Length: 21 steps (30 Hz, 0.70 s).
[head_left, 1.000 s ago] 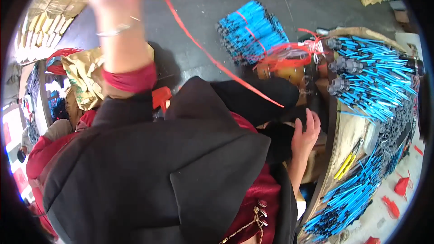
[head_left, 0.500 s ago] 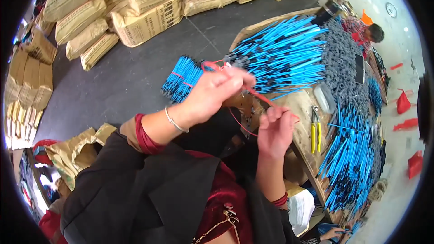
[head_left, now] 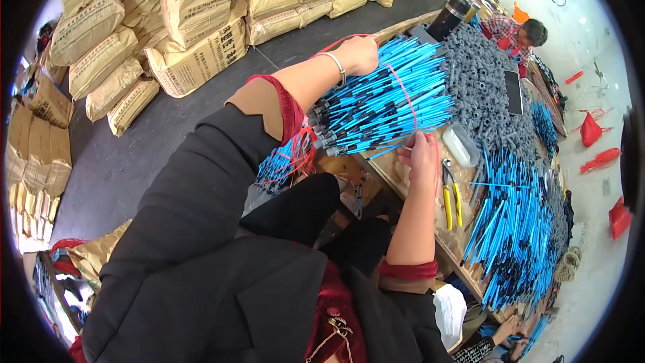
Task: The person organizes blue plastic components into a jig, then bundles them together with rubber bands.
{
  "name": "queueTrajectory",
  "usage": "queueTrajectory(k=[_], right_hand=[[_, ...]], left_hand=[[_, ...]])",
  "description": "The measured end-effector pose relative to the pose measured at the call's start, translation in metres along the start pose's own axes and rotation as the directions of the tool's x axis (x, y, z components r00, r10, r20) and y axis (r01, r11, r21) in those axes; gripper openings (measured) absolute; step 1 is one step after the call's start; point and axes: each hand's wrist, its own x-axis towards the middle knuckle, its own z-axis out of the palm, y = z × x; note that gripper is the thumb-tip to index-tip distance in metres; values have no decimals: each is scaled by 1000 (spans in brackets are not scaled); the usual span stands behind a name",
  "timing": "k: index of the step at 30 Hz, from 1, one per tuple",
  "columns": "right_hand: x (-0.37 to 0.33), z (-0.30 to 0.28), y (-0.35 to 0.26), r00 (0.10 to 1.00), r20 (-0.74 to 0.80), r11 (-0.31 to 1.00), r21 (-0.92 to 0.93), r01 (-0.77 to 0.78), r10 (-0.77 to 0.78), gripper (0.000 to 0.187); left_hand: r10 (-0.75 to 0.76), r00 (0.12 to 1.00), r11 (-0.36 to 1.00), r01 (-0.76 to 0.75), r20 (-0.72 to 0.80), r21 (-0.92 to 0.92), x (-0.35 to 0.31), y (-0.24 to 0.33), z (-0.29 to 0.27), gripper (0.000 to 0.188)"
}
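A large pile of thin blue rods (head_left: 383, 104) with black and grey end fittings lies on the wooden table. Across its top runs a red string (head_left: 408, 96). My left hand (head_left: 361, 56) is closed at the pile's far left edge, gripping the string, which also trails back along my forearm. At the near side my right hand (head_left: 422, 154) pinches the string between thumb and fingers, and a loose end hangs beside it. Below my left forearm, a tangle of red string (head_left: 299, 151) hangs over a smaller bundle of blue rods (head_left: 274, 168).
Yellow-handled pliers (head_left: 451, 195) and a clear plastic box (head_left: 461, 145) lie right of my right hand. Grey fittings (head_left: 480, 70), a dark phone (head_left: 513, 92) and more blue rods (head_left: 514, 228) cover the table beyond. A co-worker (head_left: 517, 33) sits opposite. Paper sacks (head_left: 195, 54) are stacked at far left.
My left hand has reached forward to the pile's far edge. The string, earlier stretched between my hands before the table, now crosses the rods. My right hand has shifted slightly up.
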Motion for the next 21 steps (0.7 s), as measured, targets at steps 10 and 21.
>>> queueTrajectory(k=[10, 21], right_hand=[[-23, -31, 7, 980, -190, 976, 197, 91, -53, 23], [-19, -34, 5, 973, -229, 991, 125, 39, -9, 21]], left_hand=[[82, 990, 960, -47, 115, -276, -64, 49, 4, 33], [-202, 979, 719, 137, -17, -682, -69, 9, 15, 32]])
